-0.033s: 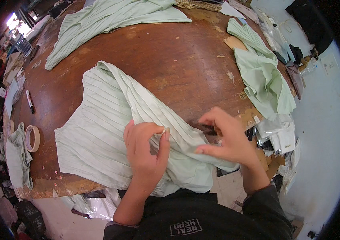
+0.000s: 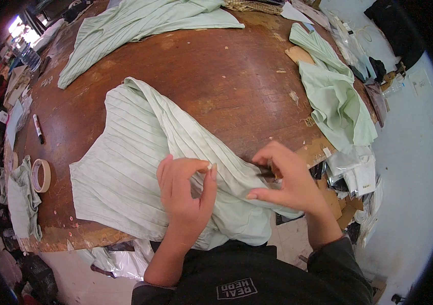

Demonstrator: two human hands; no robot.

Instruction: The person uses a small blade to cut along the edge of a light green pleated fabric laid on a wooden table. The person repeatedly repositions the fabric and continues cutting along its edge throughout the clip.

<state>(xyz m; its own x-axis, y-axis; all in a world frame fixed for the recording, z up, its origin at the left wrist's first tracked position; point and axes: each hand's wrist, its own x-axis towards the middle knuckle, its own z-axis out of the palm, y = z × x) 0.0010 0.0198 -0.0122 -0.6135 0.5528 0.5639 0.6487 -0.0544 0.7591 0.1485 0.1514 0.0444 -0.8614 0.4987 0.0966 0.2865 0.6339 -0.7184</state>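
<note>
A pale green pleated garment [image 2: 120, 147] lies spread over the near part of the table, its folded edge running down to the right. Over its middle, my left hand [image 2: 186, 185] pinches a small pale bit of the cloth between thumb and forefinger. To the right, my right hand [image 2: 290, 178] hovers at the garment's edge with curled fingers and the thumb held apart below them. Something dark and narrow [image 2: 265, 172] shows at those fingers; it is blurred and its kind is hidden.
The worn brown wooden table [image 2: 206, 76] carries another pale green pleated piece [image 2: 135, 25] at the far side and a crumpled green cloth [image 2: 333, 94] at right. A tape roll [image 2: 41, 176], a marker [image 2: 38, 128] and a folded green cloth [image 2: 23, 201] lie along the left edge.
My right hand has shifted slightly downward, toward me. My left hand and the garment stay almost where they were.
</note>
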